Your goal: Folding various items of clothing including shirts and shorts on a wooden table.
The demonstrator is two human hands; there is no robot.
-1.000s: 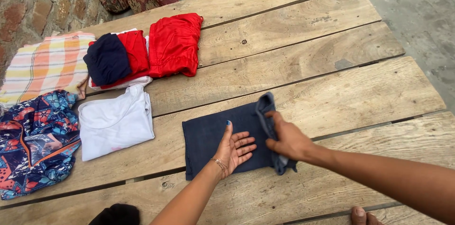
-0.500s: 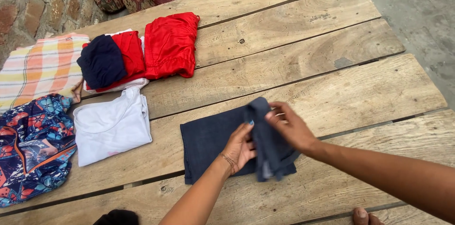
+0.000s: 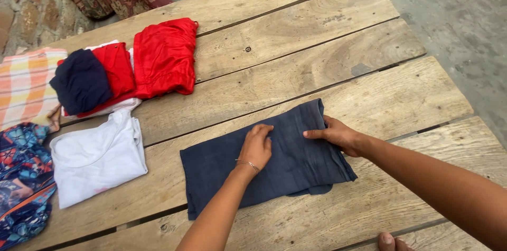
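Change since earlier frame: the raised flap of the navy cloth (image 3: pixel 264 161) now lies folded flat over the rest; before, the right hand held it lifted at the cloth's 3 o'clock edge.
Hands, change: left hand (image 3: pixel 257 146) has turned from palm-up and open to palm-down on the cloth; right hand (image 3: pixel 338 135) has dropped to the cloth's right edge.
Hidden or cut off: patterned blue cloth (image 3: pixel 21 187) and striped orange cloth (image 3: pixel 24 84) run off the picture at 9 o'clock; a toe (image 3: pixel 388 241) shows at 6 o'clock, the rest out of view; the cloth's underlayers cannot be made out.
Left hand: fingers together and slightly curled, pressing flat on the cloth's upper middle; a thin bangle at the wrist.
Right hand: fingers extended and close together, fingertips on the fold at the cloth's 3 o'clock edge; whether it pinches the edge cannot be told.
Navy cloth, place: flat on the wooden plank counter (image 3: pixel 317 66), near its 6 o'clock edge, centre.
Neighbours: white garment (image 3: pixel 95 158) at 9 o'clock of the cloth, apart from it; red folded garment (image 3: pixel 163 58) and small dark navy piece (image 3: pixel 79 82) at 10 to 11 o'clock, well apart.
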